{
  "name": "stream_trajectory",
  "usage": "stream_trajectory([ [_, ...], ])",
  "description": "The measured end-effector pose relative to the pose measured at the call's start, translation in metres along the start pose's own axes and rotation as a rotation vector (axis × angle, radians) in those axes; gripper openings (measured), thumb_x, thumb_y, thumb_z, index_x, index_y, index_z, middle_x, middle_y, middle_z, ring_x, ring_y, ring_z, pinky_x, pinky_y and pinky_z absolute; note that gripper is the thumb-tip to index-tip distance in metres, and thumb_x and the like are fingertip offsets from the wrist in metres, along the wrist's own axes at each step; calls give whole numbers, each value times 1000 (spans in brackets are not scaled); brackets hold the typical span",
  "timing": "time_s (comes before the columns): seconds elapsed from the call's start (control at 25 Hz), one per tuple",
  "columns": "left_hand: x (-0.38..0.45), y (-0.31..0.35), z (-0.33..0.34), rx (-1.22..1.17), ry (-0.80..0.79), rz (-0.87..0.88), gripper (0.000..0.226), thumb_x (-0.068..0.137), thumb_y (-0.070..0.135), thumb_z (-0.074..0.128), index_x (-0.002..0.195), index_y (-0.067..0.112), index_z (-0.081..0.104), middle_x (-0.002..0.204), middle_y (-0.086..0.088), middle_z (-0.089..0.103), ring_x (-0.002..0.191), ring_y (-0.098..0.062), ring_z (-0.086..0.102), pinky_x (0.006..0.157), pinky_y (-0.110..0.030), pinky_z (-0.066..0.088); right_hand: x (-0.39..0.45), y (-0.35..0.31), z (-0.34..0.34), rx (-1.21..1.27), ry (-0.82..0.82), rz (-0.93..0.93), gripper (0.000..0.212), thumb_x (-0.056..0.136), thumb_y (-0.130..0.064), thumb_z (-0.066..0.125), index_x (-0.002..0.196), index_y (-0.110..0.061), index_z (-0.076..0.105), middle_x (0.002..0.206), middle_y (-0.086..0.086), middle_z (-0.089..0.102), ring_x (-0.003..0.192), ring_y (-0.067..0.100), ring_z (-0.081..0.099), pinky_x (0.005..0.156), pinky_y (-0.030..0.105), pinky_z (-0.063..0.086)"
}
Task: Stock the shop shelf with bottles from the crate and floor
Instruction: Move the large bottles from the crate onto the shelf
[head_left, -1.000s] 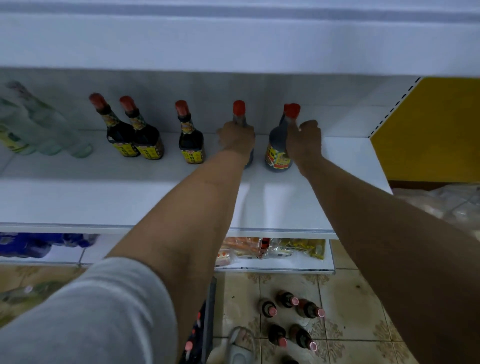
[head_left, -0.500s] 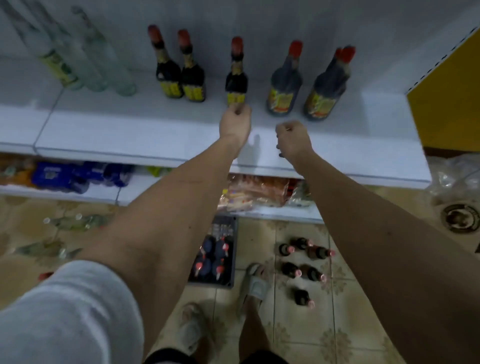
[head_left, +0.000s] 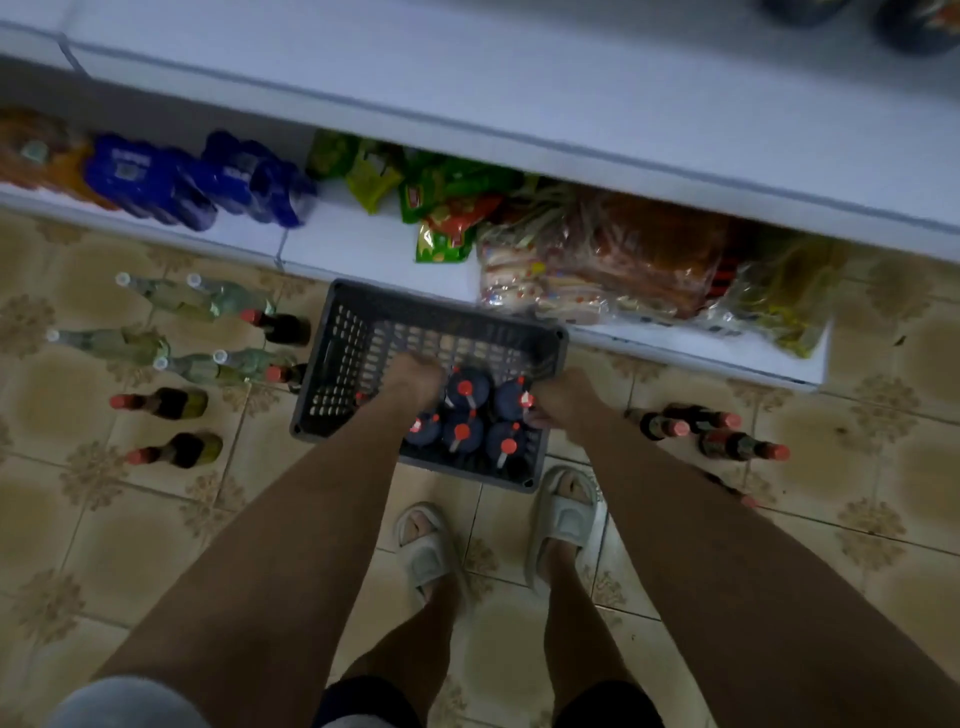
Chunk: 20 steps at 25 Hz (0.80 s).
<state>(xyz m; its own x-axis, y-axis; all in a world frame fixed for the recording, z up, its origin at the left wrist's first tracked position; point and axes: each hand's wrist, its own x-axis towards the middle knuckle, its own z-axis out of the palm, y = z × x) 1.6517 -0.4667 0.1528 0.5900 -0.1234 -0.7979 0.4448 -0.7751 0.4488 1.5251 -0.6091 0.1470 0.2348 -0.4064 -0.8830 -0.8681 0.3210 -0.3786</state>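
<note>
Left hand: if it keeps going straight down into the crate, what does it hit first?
Probably a red-capped bottle in the grey crate. The left hand is over the bottle cluster's left edge; the blur hides whether it already touches one.

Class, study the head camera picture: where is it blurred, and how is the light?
Head view: dim, even light; motion blur smears the blue packs and snack bags; left hand soft; the shelf edge bows from wide-angle distortion; crate fairly clear.

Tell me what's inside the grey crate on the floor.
The crate holds dark bottles with red caps, clustered at its right end; the left part shows bare mesh. Both hands reach in: left hand, right hand. They cover some bottles, so no exact count.
</note>
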Motion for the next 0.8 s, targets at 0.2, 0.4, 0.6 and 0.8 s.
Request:
stream_trajectory([
  [0.2, 83, -99, 64, 203, -68, -167, 29, 98, 25, 49, 121, 12, 58, 125, -8, 61, 107, -22, 62, 77, -24, 49, 74, 88, 73, 466, -89, 405, 32, 99, 3, 44, 132, 4, 48, 125, 23, 59, 90, 34, 66, 55, 35, 60],
  [0.4, 119, -142, 99, 319, -84, -74, 45, 98, 27, 53, 138, 9, 46, 138, -12, 52, 126, -28, 51, 87, -24, 47, 115, 130, 120, 738, -28, 445, 35, 98, 9, 42, 130, 1, 50, 134, 22, 53, 120, 34, 56, 63, 26, 60],
  [0.6, 139, -162, 119, 368, -215, -89, 38, 97, 10, 52, 133, -3, 51, 129, -15, 60, 86, -17, 63, 64, -20, 58, 141, 151, 139, 961, -7, 390, 35, 98, 8, 40, 131, -2, 49, 115, 15, 61, 86, 20, 58, 80, 32, 54],
  [0.8, 139, -157, 122, 547, -152, -55, 34, 100, 24, 50, 128, 5, 54, 130, -12, 60, 114, -23, 59, 90, -24, 49, 149, 152, 137, 927, -58, 367, 35, 101, 2, 39, 135, -4, 47, 125, 15, 56, 103, 28, 59, 85, 36, 50],
])
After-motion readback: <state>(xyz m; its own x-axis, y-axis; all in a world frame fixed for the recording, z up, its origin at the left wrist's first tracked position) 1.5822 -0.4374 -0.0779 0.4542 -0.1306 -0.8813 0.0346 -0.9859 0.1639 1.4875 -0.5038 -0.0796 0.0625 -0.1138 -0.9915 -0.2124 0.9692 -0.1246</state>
